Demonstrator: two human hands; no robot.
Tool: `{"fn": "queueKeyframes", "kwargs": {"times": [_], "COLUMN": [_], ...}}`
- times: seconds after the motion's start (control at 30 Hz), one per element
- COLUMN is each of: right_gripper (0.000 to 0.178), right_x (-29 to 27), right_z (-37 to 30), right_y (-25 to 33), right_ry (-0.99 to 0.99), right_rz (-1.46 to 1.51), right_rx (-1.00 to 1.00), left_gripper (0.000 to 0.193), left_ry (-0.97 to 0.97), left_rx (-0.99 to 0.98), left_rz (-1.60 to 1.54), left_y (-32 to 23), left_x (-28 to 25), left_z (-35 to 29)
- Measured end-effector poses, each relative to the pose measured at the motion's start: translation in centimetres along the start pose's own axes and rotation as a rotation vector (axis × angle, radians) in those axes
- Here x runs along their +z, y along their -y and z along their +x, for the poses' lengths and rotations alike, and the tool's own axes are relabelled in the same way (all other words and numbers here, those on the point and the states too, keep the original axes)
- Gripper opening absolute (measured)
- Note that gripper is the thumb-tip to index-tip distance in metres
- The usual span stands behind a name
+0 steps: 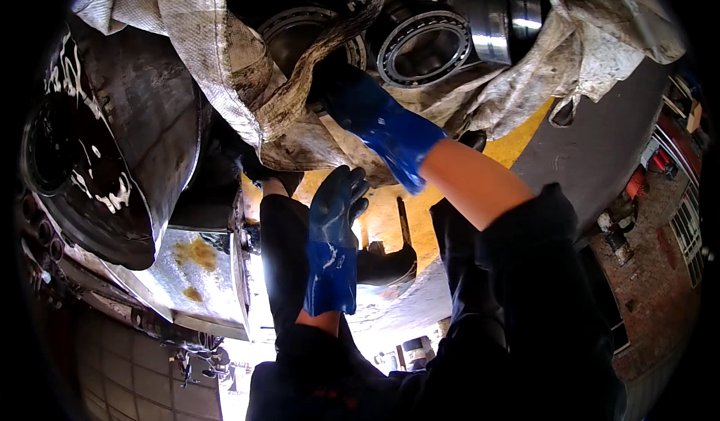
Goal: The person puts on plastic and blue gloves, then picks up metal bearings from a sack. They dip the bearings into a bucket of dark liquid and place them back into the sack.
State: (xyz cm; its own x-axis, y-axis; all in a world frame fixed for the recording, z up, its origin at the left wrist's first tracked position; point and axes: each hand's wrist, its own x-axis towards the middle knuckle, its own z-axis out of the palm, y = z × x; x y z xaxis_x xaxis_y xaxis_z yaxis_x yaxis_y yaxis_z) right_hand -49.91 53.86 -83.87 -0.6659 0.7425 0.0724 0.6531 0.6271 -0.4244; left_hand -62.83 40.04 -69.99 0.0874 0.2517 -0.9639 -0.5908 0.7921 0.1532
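My right hand [367, 113], in a blue rubber glove, reaches into a dirty woven sack [187, 38]. Its dark fingertips are at the lower edge of a large roller bearing [296, 19], partly covered by a sack strap [315, 57]; shadow hides how the fingers lie. To the right, another roller bearing [424, 49] shows its ring of rollers, beside a smooth metal ring [502, 19]. My left hand [335, 218], gloved the same way, hangs in front of my legs with its fingers stretched out and nothing in it.
At the left stands a big dark drum [127, 98] with shiny dark liquid [90, 151] and a bearing ring [49, 151] at its far-left side. A stained metal tray [199, 271] lies below it. Yellow flooring [517, 132] passes under the sack. A brick-paved area [652, 263] lies right.
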Motion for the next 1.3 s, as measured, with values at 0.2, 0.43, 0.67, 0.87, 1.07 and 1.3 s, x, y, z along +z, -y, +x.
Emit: {"fn": "queueKeyframes", "kwargs": {"times": [0.2, 0.43, 0.67, 0.87, 1.07, 1.3], "right_gripper": [0.017, 0.011, 0.011, 0.014, 0.014, 0.014], "right_x": [6.2, 6.9, 7.1, 10.0, 8.5, 7.7], "right_z": [1.8, -1.6, -3.3, -5.2, -5.1, -3.3], "right_y": [-0.5, 2.7, 1.7, 1.4, 4.3, 5.5], "right_ry": [0.002, 0.277, 0.456, 0.061, 0.026, -0.082], "right_rz": [0.144, 0.138, 0.072, 0.107, 0.242, 0.395], "right_rx": [0.238, 0.341, 0.253, 0.351, 0.478, 0.694], "left_gripper": [0.049, 0.052, 0.054, 0.056, 0.054, 0.055], "left_ry": [-0.030, 0.041, -0.058, 0.038, -0.038, 0.132], "left_rx": [-0.069, -0.062, -0.119, -0.136, -0.196, -0.115], "left_rz": [-0.019, 0.034, 0.069, -0.008, 0.040, -0.116], "left_y": [1.2, 1.7, 0.6, -0.4, -2.4, -3.2], "left_x": [-0.5, -2.4, -2.8, -2.8, -2.9, -6.4], "left_z": [0.3, 0.5, 0.3, 0.1, 0.0, 0.2]}}
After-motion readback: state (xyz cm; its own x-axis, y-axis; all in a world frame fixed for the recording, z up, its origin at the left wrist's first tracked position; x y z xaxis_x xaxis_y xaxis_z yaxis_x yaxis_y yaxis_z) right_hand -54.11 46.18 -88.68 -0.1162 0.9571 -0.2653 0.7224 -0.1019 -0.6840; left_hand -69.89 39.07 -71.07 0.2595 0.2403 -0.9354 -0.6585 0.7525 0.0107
